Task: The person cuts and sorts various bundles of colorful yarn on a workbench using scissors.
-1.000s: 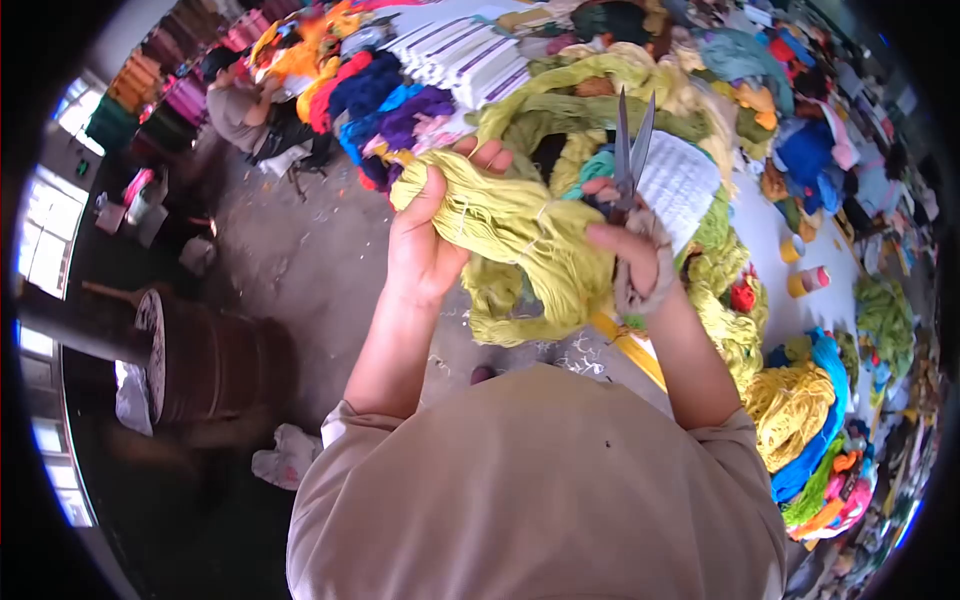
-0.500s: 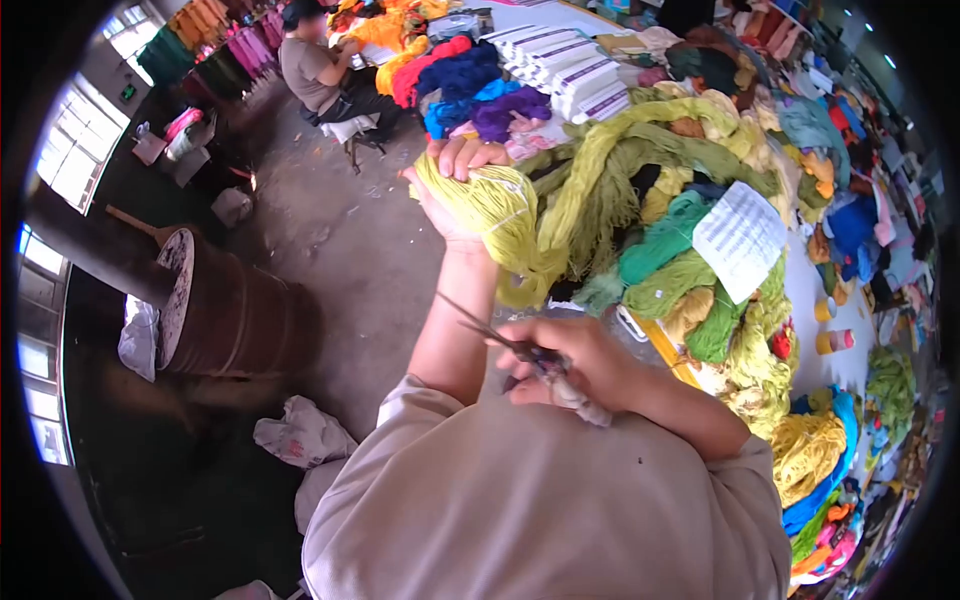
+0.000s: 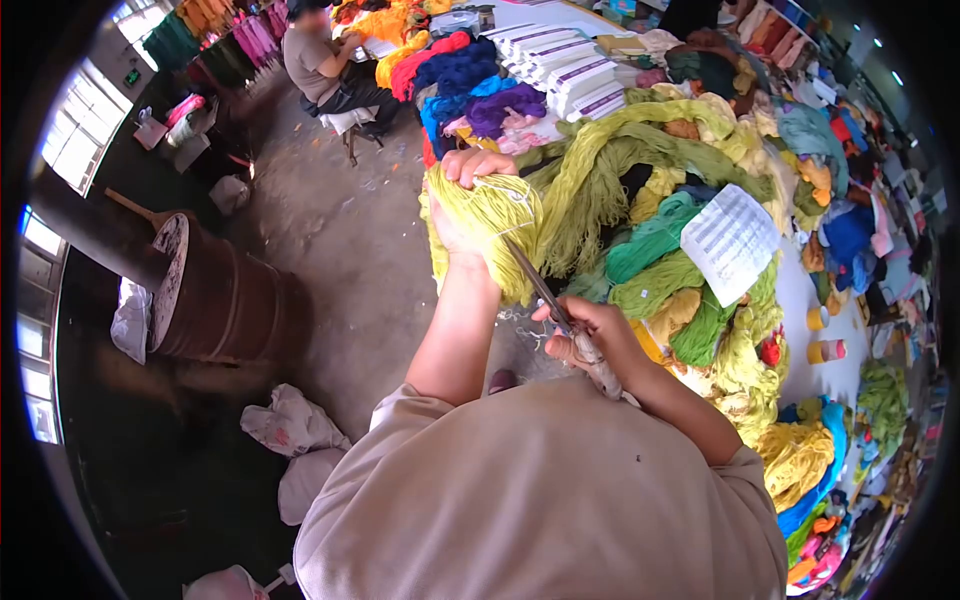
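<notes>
My left hand (image 3: 474, 166) is closed around a yellow-green skein of yarn (image 3: 488, 212), fingers curled over its top. A thin pale tie crosses the skein, and loose strands hang below the wrist. Lower and to the right, my right hand (image 3: 598, 328) grips a pair of scissors (image 3: 540, 281) by handles that look wrapped in pale cloth. The blades point up and left, their tip touching or just in front of the skein's lower part. Olive-green yarn (image 3: 620, 165) lies on the table right behind the skein.
Heaped on the table are teal yarn (image 3: 652, 236), a printed sheet (image 3: 730, 243), stacked white papers (image 3: 560, 70) and many coloured skeins. A rusty barrel (image 3: 228, 300) with a pipe stands left. White bags (image 3: 292, 420) lie on the floor. A seated person (image 3: 318, 62) works farther back.
The scissors have moved up and right, turning from left-pointing to meet the skein. My left hand has shifted slightly, and the yarn now hangs on both sides of the wrist.
</notes>
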A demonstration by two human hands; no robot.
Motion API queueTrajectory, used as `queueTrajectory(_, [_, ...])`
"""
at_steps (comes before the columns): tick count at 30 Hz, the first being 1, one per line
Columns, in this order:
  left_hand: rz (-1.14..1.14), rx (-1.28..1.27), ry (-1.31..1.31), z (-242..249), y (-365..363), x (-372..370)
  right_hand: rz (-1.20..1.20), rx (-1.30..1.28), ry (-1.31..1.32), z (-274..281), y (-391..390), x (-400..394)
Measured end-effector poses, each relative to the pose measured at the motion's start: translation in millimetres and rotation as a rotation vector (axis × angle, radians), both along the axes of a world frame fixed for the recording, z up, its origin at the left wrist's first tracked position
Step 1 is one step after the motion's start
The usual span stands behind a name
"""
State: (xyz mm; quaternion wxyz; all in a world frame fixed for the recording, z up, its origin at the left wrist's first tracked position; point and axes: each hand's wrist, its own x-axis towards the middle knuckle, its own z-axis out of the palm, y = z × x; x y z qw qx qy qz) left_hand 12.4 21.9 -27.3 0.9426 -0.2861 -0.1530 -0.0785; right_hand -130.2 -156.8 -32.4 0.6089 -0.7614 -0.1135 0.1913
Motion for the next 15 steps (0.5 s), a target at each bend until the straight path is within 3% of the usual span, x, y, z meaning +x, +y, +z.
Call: queueTrajectory(15, [0.008, 0.125, 0.031, -9, -47, -29, 0.107, 0.082, -0.166, -10, -45, 0])
